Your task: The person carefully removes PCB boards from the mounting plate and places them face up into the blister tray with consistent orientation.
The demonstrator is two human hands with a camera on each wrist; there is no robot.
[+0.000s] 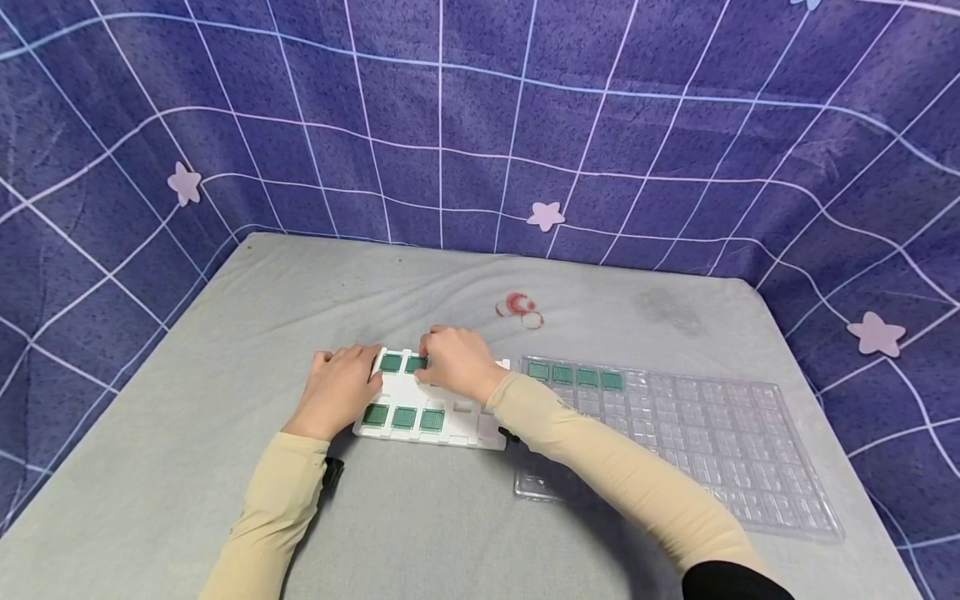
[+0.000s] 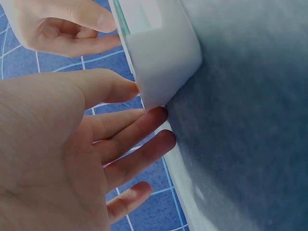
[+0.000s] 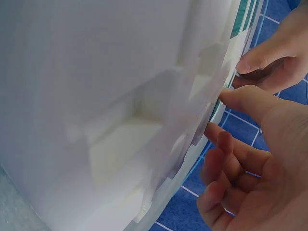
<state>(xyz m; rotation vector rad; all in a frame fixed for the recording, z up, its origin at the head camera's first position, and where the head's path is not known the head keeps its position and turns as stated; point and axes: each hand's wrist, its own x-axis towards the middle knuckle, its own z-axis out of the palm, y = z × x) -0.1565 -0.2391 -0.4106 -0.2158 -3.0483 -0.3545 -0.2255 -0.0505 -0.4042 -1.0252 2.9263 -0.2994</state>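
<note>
We judged the main hazard to lie at the upper row of the white pocketed tray (image 1: 406, 389), where the right hand (image 1: 459, 358) pinched a green circuit board (image 1: 416, 364) between thumb and forefinger, its other fingers curled in. A tilted grip could, in our view, catch one edge on the pocket wall and leave the board askew; we could not tell whether it was fully seated. A sideways slip might also knock the adjacent upper-left board (image 1: 390, 363).

The left hand (image 1: 337, 390) held the tray's left end, thumb above and fingertips at the edge beneath, its outer fingers loosely extended. Should that hold lift or slacken, we considered that the light-looking tray could tip or slide on the grey cloth (image 1: 420, 533) and unsettle its contents. The right sleeve (image 1: 600, 454) crossed over the clear plastic tray (image 1: 750, 421); a low forearm could drag it.

As to appearance, the pinched board was small, flat and roughly square, dark green, partly covered by the fingers. It was at the second upper position from the left. Three lower-row boards (image 1: 404, 417) showed fine pale lines and toothed-looking edges. The clear tray, just right of the white one, held four similar boards (image 1: 587, 377) along its far row.
</note>
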